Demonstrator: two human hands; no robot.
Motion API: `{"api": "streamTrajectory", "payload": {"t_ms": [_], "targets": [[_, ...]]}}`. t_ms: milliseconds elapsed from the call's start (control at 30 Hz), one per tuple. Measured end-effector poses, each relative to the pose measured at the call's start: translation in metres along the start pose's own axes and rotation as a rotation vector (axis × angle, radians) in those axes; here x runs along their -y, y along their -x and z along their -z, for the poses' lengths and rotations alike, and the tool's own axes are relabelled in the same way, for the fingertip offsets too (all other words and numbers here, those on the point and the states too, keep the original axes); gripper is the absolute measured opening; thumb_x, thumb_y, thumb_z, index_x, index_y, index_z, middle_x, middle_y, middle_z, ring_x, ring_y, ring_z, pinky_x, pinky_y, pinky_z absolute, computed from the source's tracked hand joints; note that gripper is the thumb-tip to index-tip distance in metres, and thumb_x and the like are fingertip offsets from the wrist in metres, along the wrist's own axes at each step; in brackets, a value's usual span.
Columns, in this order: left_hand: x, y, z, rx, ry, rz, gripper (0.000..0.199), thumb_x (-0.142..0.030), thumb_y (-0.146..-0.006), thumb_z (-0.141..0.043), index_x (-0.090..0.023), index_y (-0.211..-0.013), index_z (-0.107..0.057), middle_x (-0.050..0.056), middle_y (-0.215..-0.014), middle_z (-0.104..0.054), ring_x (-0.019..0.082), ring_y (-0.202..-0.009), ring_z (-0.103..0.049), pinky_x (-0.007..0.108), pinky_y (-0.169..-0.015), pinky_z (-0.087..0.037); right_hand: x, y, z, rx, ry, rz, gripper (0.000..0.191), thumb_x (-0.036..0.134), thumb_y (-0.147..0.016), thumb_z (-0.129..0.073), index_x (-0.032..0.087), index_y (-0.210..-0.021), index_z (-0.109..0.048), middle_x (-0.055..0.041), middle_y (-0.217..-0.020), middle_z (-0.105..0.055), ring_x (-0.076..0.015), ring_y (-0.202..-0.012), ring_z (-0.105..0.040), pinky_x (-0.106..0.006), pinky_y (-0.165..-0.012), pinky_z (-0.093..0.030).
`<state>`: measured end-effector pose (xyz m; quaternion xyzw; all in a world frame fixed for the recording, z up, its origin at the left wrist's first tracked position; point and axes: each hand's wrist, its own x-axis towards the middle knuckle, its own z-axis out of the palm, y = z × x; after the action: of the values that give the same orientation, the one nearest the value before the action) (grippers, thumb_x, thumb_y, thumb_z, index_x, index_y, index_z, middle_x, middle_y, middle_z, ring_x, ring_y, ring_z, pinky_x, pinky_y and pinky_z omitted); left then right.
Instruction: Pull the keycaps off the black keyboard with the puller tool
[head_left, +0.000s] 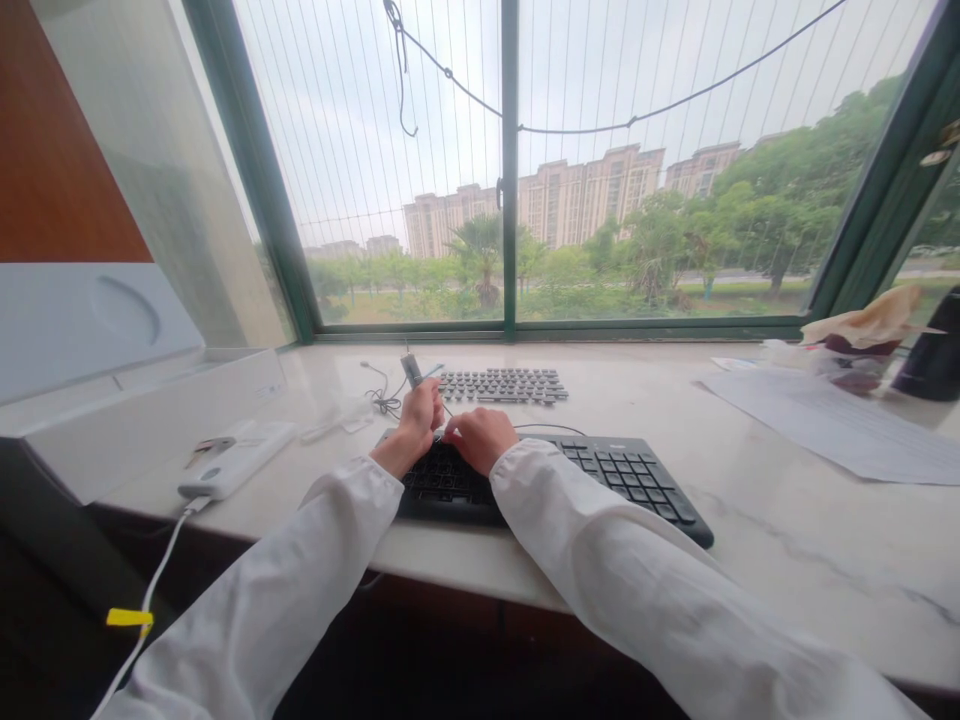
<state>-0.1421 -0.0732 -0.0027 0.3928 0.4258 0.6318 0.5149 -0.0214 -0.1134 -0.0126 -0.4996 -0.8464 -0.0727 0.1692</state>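
A black keyboard [637, 470] lies at the counter's front edge, partly covered by my hands and sleeves. Its left part shows bare key sockets, while keycaps sit on the number block at right. My left hand [420, 420] is closed around a slim grey tool [411, 369], which points up out of the fist; its lower end is hidden. Close beside it, my right hand [480, 435] rests over the keyboard's upper rows with fingers bent and pressed together. What those fingers pinch, if anything, is too small to name. Loose keycaps [502, 385] lie in rows behind the keyboard.
Left of the keyboard are a coiled cable [386, 402], clear plastic pieces [337, 418] and a white power strip [247, 460] with a key-like metal item [210, 450] on it. An open white box [150, 420] stands further left. Papers [832, 415] and a dark bottle [930, 350] are at right.
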Motion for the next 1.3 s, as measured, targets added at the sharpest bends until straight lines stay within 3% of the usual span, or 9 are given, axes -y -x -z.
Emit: {"api": "streamTrajectory", "payload": {"t_ms": [500, 900, 1133, 1300], "targets": [[0.005, 0.001, -0.007, -0.123, -0.010, -0.140, 0.034, -0.025, -0.071, -0.054, -0.022, -0.053, -0.026, -0.009, -0.039, -0.024, 0.004, -0.030, -0.020, 0.022, -0.032, -0.014, 0.005, 0.001, 0.005, 0.063, 0.089, 0.081, 0.034, 0.035, -0.092, -0.039, 0.020, -0.101, -0.068, -0.0128, -0.092, -0.070, -0.0239, -0.085, -0.066, -0.033, -0.073, -0.046], [0.004, -0.004, -0.001, -0.060, 0.097, -0.037, 0.035, -0.024, -0.070, -0.055, -0.022, -0.055, -0.023, -0.010, -0.041, -0.019, 0.003, -0.030, -0.014, 0.022, -0.031, -0.010, 0.003, 0.000, 0.006, 0.068, 0.061, 0.074, 0.032, 0.035, -0.091, -0.042, 0.023, -0.104, -0.069, -0.0107, -0.092, -0.070, -0.0239, -0.086, -0.066, -0.033, -0.074, -0.046], [0.007, -0.005, -0.005, -0.064, 0.060, -0.104, 0.035, -0.026, -0.071, -0.055, -0.022, -0.054, -0.025, -0.009, -0.040, -0.022, 0.004, -0.030, -0.017, 0.021, -0.031, -0.011, -0.003, -0.002, 0.009, 0.086, 0.003, 0.060, 0.028, 0.037, -0.090, -0.046, 0.029, -0.101, -0.071, -0.0072, -0.093, -0.070, -0.0232, -0.094, -0.064, -0.032, -0.079, -0.045], [0.006, -0.004, -0.006, -0.003, 0.022, -0.069, 0.032, -0.025, -0.070, -0.055, -0.021, -0.054, -0.028, -0.009, -0.040, -0.023, 0.003, -0.030, -0.017, 0.021, -0.031, -0.012, -0.004, -0.003, 0.009, 0.074, 0.023, 0.067, 0.028, 0.037, -0.089, -0.047, 0.028, -0.101, -0.071, -0.0075, -0.092, -0.070, -0.0231, -0.093, -0.065, -0.032, -0.079, -0.045]]}}
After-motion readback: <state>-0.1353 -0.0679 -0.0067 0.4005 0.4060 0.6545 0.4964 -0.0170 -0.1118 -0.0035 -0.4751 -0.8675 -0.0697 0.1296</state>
